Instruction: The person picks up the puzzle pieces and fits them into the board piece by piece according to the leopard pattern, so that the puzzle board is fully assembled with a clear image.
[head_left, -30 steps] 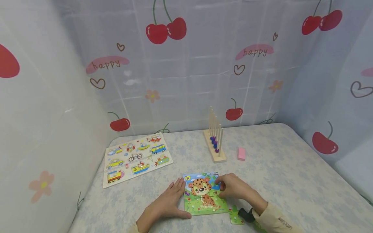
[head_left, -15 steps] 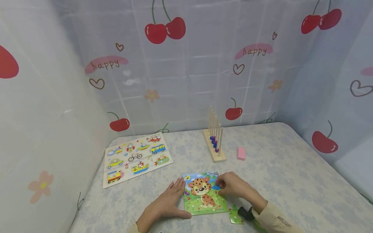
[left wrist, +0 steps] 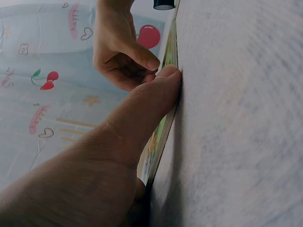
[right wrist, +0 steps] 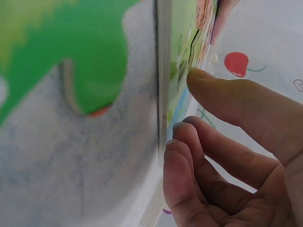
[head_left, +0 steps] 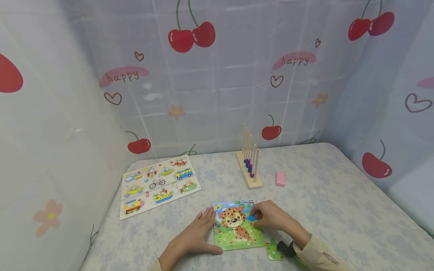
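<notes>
A jigsaw puzzle (head_left: 234,239) with a cartoon leopard lies flat in front of me. My left hand (head_left: 198,233) rests along its left side, fingers straight, thumb at the near left corner. My right hand (head_left: 272,216) is over the right side, thumb and curled fingers pinching at a piece there; the fingers partly hide it. In the right wrist view the thumb (right wrist: 203,80) touches the picture surface and the other fingertips sit close to the board's edge. A loose green puzzle piece (head_left: 274,251) lies beside the near right corner, close by the right wrist.
A vehicle peg puzzle board (head_left: 159,184) lies at the back left. Behind the jigsaw stands a wooden rack (head_left: 250,165) of upright pegs with small blue and purple beads. A pink block (head_left: 280,178) is right of it. More green shows under the right sleeve (head_left: 318,254).
The right fingers have shifted very slightly at the puzzle's right side. The left hand stays where it was, and the view has moved a little.
</notes>
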`<state>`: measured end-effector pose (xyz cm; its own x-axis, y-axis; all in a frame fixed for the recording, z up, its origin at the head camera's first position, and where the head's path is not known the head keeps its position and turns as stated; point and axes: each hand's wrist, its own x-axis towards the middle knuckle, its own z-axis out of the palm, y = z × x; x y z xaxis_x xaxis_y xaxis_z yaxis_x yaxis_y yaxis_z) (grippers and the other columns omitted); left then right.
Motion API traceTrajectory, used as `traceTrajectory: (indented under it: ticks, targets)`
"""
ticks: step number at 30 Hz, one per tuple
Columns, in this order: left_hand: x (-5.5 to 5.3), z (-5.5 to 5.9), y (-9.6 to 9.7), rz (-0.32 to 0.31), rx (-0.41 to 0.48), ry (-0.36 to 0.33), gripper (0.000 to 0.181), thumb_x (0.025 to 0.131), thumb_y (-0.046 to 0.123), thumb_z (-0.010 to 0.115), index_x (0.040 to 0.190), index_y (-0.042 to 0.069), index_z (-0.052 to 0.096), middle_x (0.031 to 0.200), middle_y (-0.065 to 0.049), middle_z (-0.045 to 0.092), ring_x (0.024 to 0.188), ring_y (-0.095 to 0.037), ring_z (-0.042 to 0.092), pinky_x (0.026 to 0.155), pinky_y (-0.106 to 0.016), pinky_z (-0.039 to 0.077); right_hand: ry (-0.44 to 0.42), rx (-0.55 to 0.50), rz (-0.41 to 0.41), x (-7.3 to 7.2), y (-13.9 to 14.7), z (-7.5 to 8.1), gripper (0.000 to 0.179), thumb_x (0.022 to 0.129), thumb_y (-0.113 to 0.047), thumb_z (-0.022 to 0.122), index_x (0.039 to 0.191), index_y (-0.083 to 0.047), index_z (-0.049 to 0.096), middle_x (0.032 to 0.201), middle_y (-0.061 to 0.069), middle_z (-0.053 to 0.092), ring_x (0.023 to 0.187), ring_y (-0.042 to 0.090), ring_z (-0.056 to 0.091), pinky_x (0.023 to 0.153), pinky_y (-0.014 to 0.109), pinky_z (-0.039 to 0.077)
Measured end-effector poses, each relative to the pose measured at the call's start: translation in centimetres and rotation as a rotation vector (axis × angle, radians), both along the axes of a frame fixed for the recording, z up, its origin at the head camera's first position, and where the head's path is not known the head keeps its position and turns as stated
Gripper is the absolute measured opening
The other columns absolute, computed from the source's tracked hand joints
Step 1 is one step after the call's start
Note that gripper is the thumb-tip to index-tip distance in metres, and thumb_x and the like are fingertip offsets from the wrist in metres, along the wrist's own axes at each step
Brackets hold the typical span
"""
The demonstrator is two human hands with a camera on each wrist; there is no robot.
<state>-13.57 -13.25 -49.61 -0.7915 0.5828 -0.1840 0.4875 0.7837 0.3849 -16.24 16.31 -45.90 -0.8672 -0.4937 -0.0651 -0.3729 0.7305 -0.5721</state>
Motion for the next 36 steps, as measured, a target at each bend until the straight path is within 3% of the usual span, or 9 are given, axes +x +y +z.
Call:
traceTrajectory:
  ticks: [12,24,36]
  targets:
    - [0.0,0.2,0.0,0.002,0.001,0.003,0.118,0.074,0.073,0.065,0.156,0.003,0.016,0.165,-0.014,0.009,0.153,-0.029,0.010,0.124,-0.050,0.016,-0.055,-0.030,-0.008,0.6,1.2,0.8,0.041,0.075,-0.017,0.082,0.110,0.000,0.070,0.089,0.001,0.068,0.077,0.013,0.059,0.062,0.025,0.050]
    - [-0.1,0.2,0.1,0.004,-0.003,0.004,0.119,0.073,0.075,0.064,0.156,0.003,0.016,0.165,-0.014,0.009,0.153,-0.029,0.010,0.124,-0.049,0.015,-0.165,-0.046,-0.028,3.4,3.8,1.0,0.043,0.073,-0.025,0.085,0.106,-0.004,0.067,0.083,-0.001,0.061,0.071,0.009,0.052,0.058,0.025,0.044]
    - [0.0,-0.1,0.0,0.001,-0.001,0.000,0.119,0.074,0.074,0.065,0.156,0.003,0.016,0.165,-0.014,0.009,0.153,-0.029,0.009,0.124,-0.051,0.016,-0.335,-0.037,-0.063,5.3,4.7,0.1,0.052,0.067,-0.019,0.089,0.111,-0.005,0.063,0.083,0.003,0.057,0.069,0.017,0.047,0.057,0.027,0.037]
